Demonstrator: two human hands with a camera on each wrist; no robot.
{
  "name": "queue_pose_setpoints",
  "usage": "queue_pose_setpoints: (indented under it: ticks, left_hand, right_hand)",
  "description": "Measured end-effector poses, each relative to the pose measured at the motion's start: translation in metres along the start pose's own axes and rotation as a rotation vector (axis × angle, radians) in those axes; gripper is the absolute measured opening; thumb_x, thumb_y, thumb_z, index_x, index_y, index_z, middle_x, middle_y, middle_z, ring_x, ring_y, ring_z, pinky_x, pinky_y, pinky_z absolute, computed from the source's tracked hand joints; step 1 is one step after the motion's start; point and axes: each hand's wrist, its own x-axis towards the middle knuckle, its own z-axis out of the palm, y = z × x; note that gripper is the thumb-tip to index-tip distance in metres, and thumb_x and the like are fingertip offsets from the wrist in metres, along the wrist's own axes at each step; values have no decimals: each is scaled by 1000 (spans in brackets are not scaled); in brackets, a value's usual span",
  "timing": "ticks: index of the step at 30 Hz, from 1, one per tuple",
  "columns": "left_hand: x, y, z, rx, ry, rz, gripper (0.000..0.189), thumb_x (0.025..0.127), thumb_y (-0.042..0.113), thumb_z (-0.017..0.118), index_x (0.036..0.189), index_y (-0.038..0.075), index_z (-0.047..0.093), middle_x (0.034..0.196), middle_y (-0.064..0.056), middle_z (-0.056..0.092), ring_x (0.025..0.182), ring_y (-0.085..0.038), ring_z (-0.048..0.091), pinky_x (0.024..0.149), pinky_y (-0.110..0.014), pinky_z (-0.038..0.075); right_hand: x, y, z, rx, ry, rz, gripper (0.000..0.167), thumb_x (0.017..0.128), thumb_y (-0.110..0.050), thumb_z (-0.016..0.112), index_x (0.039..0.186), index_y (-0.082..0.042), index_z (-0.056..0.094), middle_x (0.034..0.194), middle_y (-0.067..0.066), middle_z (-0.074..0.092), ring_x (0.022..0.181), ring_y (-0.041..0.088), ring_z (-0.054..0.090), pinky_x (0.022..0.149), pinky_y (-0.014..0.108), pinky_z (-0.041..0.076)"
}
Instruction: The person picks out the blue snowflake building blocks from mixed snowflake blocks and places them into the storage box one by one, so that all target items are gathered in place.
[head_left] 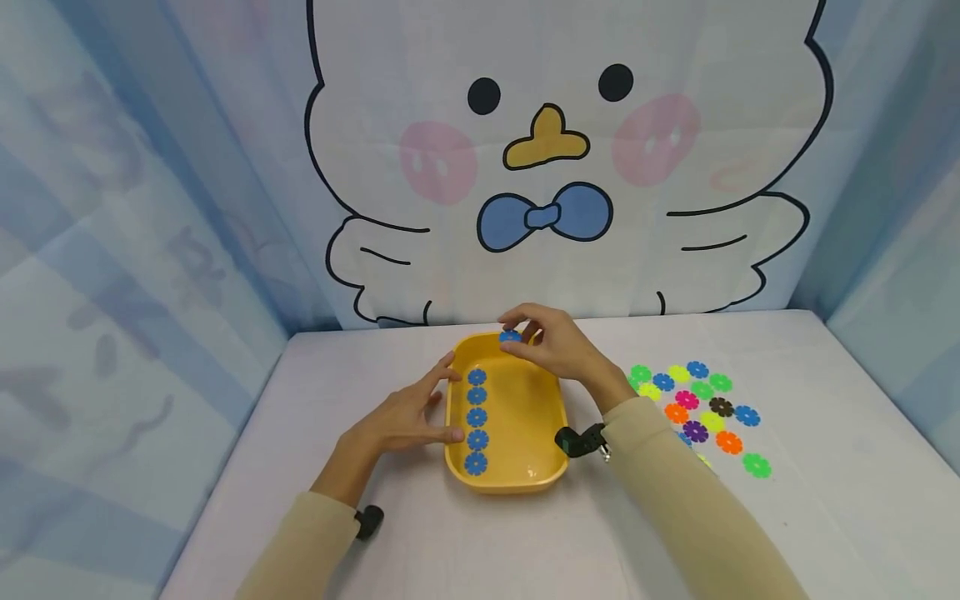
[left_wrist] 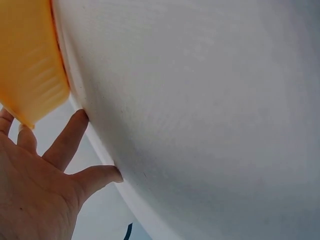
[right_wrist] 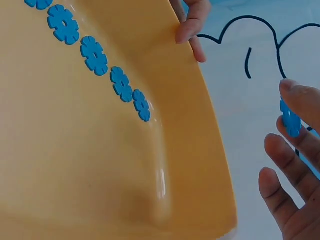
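Observation:
A row of several blue flower-shaped discs (head_left: 477,417) lies along the left side inside a yellow tray (head_left: 527,417). My left hand (head_left: 405,417) rests at the tray's left wall, its fingers spread, with the thumb and some fingertips on the rim. In the left wrist view its extended fingers (left_wrist: 67,142) show beside the tray's outer wall (left_wrist: 32,60). Over the tray's far end, my right hand (head_left: 551,340) pinches another blue flower disc (head_left: 511,336) between thumb and finger. The right wrist view shows this disc (right_wrist: 290,120) held upright, its other fingers apart.
Loose flower discs in green, yellow, orange, pink, purple, brown and blue (head_left: 747,415) lie scattered on the white table (head_left: 825,500), right of the tray and partly behind the right forearm. A cartoon-printed curtain (head_left: 547,275) hangs at the table's far edge.

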Motion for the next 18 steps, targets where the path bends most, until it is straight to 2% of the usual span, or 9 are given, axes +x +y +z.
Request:
queue_pose_setpoints:
  ticks: [7,18]
  left_hand:
    - [1,-1,0,9,-1,-4,102,76,69,78,158,43,25,171,16,14,139,-33,54,111,-63,43]
    - [0,0,-2,10,-2,-13,104,76,71,77,159,44,22,171,14,17,139,-33,54,110,-64,43]
  right_hand:
    - [8,5,12,4,-20,38,35,94,-21,78,127,-15,68,120,4,70,95,21,65,85,34,60]
    - [17,11,27,5,-66,129,38,95,-23,76,131,-15,66,126,5,68,107,26,65,96,41,58]
